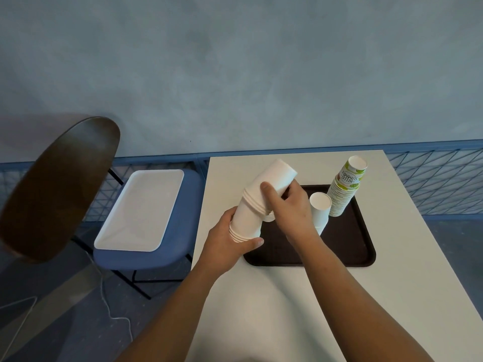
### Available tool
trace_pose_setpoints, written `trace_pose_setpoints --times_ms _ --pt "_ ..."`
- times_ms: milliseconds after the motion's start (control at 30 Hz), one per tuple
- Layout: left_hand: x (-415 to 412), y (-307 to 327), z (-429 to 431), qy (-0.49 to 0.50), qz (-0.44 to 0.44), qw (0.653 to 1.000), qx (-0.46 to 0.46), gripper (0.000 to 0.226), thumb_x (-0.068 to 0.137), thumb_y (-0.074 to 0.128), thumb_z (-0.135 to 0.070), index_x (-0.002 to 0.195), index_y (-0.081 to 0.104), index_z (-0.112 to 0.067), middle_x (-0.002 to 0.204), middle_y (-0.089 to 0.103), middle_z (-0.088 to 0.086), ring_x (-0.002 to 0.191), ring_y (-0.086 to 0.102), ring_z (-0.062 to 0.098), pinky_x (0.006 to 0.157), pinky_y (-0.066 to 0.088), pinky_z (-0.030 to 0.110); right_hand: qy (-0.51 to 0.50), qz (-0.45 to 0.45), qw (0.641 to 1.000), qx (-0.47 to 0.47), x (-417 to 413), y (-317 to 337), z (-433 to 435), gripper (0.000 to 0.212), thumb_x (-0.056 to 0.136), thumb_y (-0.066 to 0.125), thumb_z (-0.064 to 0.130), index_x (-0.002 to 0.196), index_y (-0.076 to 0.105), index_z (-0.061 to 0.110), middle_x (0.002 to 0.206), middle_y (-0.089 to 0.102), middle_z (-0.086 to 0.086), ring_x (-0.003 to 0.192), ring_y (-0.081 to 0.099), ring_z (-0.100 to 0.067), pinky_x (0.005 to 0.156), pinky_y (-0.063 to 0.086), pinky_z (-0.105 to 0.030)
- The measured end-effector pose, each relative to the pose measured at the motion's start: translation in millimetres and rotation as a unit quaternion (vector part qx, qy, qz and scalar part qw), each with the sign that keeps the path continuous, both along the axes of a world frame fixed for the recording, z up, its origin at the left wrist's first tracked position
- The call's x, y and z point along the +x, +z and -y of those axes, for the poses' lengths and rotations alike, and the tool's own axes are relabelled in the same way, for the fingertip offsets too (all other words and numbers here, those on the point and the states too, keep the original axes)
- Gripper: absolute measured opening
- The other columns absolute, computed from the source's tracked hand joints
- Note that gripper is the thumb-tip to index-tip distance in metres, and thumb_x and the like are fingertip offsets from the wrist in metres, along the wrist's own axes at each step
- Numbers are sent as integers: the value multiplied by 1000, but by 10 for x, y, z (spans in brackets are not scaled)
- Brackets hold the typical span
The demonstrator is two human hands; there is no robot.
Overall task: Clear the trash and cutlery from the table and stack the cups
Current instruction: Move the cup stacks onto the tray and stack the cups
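**Tilted cup stack could buckle**

The white cup stack (257, 202) leans above the tray's (339, 246) left edge, with the left hand (227, 244) curled round its base and the right hand (287, 205) gripping the upper cups. It kinks mid-height, so uneven pressure may split it and scatter cups across the surface (392, 283)

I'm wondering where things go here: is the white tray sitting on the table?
No, the white tray lies on the blue chair seat, left of the table.

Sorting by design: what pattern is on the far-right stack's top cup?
Printed cup: green and white, HELLO SUMMER lettering; head view.
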State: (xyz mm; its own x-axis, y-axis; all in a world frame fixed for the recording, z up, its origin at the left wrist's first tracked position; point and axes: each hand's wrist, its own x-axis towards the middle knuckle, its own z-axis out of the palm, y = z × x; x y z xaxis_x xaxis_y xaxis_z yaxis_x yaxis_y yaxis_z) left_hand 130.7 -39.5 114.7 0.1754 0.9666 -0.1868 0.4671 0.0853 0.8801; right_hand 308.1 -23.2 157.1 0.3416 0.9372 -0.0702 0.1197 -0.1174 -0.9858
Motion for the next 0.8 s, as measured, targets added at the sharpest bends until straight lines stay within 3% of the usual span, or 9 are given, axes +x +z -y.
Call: trace_pose_setpoints --times_ms 100,233,333,400,467,567,800 --pt "-35 -25 -10 8 3 1000 -6 79 73 92 -46 138 48 -39 122 63 -19 110 63 9 85 56 27 -48 -210 976 -19 29 -45 -148 38 85 72 46 106 69 14 94 75 0 90 71 -15 84 57 -39" --pt "-70 -29 -67 15 24 1000 -14 74 78 89 -43 138 45 -38 122 59 -18 112 62 10 83 54 21 -124 -321 938 -36 107 -89 -386 18 94 69 34 98 64 18 96 71 -3 90 69 -16 83 58 -37" --pt "-91 -19 -130 21 37 999 -13 73 79 89 -41 137 46 -37 122 60 -19 111 62 9 83 54 19 -201 -234 950 -40 174 -164 -606 19 89 71 37 94 57 26 97 68 4 93 68 -15 84 57 -35" --pt "-102 -21 -174 29 48 998 -14 73 78 89 -39 137 47 -36 122 60 -18 111 63 9 83 54 19 -221 -125 966 -51 186 -216 -745 37 84 71 45 107 52 22 104 65 4 97 65 -18 83 56 -36" --pt "-120 -33 -217 37 62 997 -16 74 76 91 -38 137 49 -35 122 62 -17 112 64 10 83 55 20 -219 -11 974 -65 171 -301 -845 55 83 69 50 121 47 18 112 62 -1 97 62 -20 85 55 -41" --pt "-142 -30 -266 42 74 996 -17 73 75 92 -34 134 50 -36 119 63 -19 109 65 6 77 56 16 -156 124 978 -53 86 -505 -919 62 86 69 48 129 43 12 118 62 -9 96 59 -23 81 51 -38" --pt "-190 -65 -369 38 86 995 -14 76 73 94 -36 136 51 -35 120 64 -17 109 66 7 80 58 18 -29 188 970 -152 -32 -1036 -977 63 86 73 36 136 40 15 131 56 -11 120 57 -33 100 51 -50"
